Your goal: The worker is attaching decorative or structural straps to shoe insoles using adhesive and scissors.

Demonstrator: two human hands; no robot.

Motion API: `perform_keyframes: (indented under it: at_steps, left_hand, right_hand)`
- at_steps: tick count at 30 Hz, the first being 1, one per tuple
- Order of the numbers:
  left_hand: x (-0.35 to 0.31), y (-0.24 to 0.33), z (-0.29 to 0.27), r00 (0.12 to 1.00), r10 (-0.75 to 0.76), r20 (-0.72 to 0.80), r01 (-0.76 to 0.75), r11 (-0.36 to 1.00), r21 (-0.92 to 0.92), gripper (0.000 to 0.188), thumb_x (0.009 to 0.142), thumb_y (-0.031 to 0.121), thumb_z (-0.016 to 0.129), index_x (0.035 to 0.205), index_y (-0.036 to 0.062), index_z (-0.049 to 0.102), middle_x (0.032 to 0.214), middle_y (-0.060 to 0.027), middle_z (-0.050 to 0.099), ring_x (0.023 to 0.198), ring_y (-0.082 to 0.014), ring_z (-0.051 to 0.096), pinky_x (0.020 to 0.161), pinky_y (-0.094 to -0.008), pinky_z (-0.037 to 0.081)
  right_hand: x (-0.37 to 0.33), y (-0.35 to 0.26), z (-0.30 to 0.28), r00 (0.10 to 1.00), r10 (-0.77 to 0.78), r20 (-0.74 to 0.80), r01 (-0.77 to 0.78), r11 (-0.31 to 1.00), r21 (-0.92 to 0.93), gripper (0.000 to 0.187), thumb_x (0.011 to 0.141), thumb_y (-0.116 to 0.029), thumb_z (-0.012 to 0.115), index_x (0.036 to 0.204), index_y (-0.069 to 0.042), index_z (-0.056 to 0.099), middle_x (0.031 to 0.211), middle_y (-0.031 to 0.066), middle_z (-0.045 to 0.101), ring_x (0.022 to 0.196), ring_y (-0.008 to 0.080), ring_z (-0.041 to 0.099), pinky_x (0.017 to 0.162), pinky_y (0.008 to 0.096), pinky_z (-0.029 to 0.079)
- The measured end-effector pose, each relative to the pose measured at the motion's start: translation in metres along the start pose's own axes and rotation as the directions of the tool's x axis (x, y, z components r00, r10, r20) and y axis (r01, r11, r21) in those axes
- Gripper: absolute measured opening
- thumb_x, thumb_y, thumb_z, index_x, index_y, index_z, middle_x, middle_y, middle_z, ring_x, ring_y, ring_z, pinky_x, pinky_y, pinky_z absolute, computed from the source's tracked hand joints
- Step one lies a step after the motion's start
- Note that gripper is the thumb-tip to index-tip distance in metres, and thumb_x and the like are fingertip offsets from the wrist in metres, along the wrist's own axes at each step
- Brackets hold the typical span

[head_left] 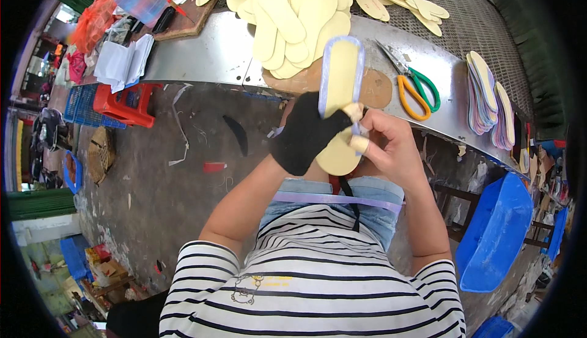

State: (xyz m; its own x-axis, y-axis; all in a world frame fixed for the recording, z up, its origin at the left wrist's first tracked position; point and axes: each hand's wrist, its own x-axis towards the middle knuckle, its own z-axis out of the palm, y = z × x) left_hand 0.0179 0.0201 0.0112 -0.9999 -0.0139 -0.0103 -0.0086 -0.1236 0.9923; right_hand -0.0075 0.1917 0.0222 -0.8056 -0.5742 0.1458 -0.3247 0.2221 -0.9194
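Observation:
My left hand, in a black fingerless glove, grips a pale yellow insole held lengthwise over my lap. A lavender edging strip runs round its far end and down its sides, while the near end shows bare yellow. At the insole's right edge my right hand is closed in a pinch on the edging strip, its fingertips wrapped in cream coverings. Across my lap lies a long lavender band. The thumb of my left hand presses on the insole's top face.
Beyond the hands, a metal table carries a heap of yellow insoles. Scissors with orange and green handles lie to the right, near stacked edged insoles. A red stool stands left, a blue tub right.

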Motion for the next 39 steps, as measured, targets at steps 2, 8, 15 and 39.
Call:
perform_keyframes:
  at_steps: [2, 8, 15, 39]
  left_hand:
    - [-0.003, -0.001, 0.001, 0.997, 0.005, 0.081, -0.006, 1.0, 0.016, 0.023, 0.079, 0.021, 0.065, 0.09, 0.0003, 0.064, 0.073, -0.0048, 0.064, 0.066, -0.0083, 0.058, 0.058, -0.025, 0.045]
    - [-0.003, -0.004, 0.007, 0.966, 0.021, 0.258, -0.059, 0.988, 0.143, 0.028, 0.078, 0.026, 0.066, 0.085, -0.0011, 0.062, 0.07, -0.0083, 0.063, 0.065, -0.0118, 0.058, 0.058, -0.0281, 0.045]
    - [0.029, 0.031, -0.003, 0.929, 0.369, 0.003, -0.364, 0.915, 0.171, 0.02, 0.082, 0.019, 0.06, 0.081, -0.0003, 0.062, 0.065, -0.0119, 0.059, 0.057, -0.0158, 0.055, 0.053, -0.0313, 0.042]
    - [-0.024, 0.037, -0.007, 0.921, 0.388, -0.021, -0.386, 0.92, 0.064, 0.013, 0.074, 0.013, 0.067, 0.069, 0.0026, 0.06, 0.055, 0.0036, 0.052, 0.049, -0.0066, 0.047, 0.046, -0.0252, 0.038]
  right_hand:
    - [0.003, 0.005, -0.005, 0.994, 0.076, -0.074, -0.056, 0.968, 0.245, 0.016, 0.078, -0.015, 0.068, 0.076, -0.004, 0.057, 0.066, -0.0055, 0.049, 0.058, 0.0015, 0.042, 0.05, 0.0184, 0.033]
    - [0.033, -0.019, -0.03, 0.969, -0.063, -0.24, 0.088, 0.992, 0.095, 0.019, 0.083, -0.013, 0.062, 0.071, -0.001, 0.053, 0.058, -0.0047, 0.043, 0.055, 0.0027, 0.037, 0.047, 0.0206, 0.029]
    - [0.039, -0.034, -0.005, 0.946, -0.055, -0.318, 0.075, 0.996, 0.051, 0.013, 0.085, -0.013, 0.059, 0.08, -0.001, 0.056, 0.067, -0.0032, 0.046, 0.062, 0.0052, 0.04, 0.053, 0.0215, 0.032]
    - [-0.025, -0.049, 0.046, 0.94, 0.28, -0.195, -0.059, 0.697, 0.715, 0.035, 0.092, -0.026, 0.047, 0.118, -0.004, 0.049, 0.094, 0.0065, 0.059, 0.078, 0.0138, 0.056, 0.071, 0.0237, 0.047]
